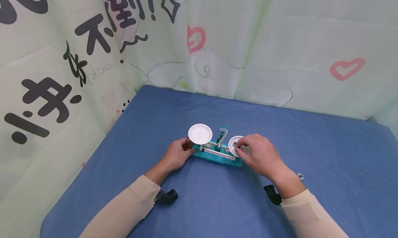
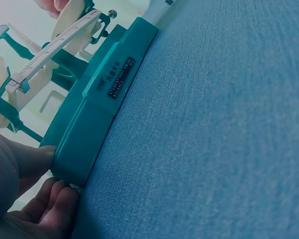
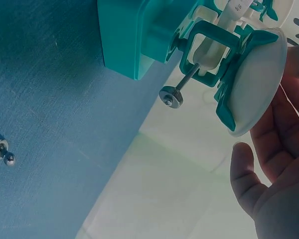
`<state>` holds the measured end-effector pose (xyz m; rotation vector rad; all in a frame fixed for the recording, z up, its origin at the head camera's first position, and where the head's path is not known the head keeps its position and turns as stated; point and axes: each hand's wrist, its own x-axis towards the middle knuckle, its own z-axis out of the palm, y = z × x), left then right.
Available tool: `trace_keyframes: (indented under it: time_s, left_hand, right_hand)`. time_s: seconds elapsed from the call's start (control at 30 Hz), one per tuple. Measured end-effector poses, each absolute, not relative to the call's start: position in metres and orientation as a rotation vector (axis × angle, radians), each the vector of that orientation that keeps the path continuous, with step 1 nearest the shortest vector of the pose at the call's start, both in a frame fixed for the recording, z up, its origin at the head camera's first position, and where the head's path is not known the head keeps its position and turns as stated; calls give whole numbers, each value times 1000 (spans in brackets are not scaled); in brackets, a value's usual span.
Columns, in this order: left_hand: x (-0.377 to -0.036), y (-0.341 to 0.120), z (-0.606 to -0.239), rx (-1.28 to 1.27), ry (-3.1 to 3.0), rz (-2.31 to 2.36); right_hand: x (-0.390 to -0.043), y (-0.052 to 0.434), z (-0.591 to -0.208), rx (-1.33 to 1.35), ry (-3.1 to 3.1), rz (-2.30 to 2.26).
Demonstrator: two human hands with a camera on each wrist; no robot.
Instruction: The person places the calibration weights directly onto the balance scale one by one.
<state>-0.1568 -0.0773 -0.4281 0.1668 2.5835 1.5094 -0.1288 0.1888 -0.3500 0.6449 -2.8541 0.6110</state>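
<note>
A teal balance scale [image 1: 217,155] stands on the blue table [image 1: 326,151], with a white left pan [image 1: 200,133] and a white right pan [image 1: 232,147]. My left hand [image 1: 188,149] grips the left end of the scale's base; in the left wrist view the fingers [image 2: 37,158] wrap the end of the base [image 2: 99,114] under the graduated beam [image 2: 55,47]. My right hand [image 1: 237,145] hovers over the right pan and pinches a small metal weight [image 1: 235,143]. In the right wrist view the right pan [image 3: 256,82] sits against my palm [image 3: 274,174], and the fingertips are hidden.
Another small metal weight [image 1: 300,176] lies on the table right of my right wrist, also in the right wrist view as the weight [image 3: 2,152]. A pale printed curtain [image 1: 280,58] closes off the back and left. The table's left edge [image 1: 93,151] is near.
</note>
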Motion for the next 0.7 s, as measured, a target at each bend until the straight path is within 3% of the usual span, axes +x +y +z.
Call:
trace_keyframes:
  time_s: [0.7]
  left_hand:
    - [-157, -78, -429, 162, 2575, 1524]
  right_hand:
    - [-115, 212, -347, 480, -2820, 673]
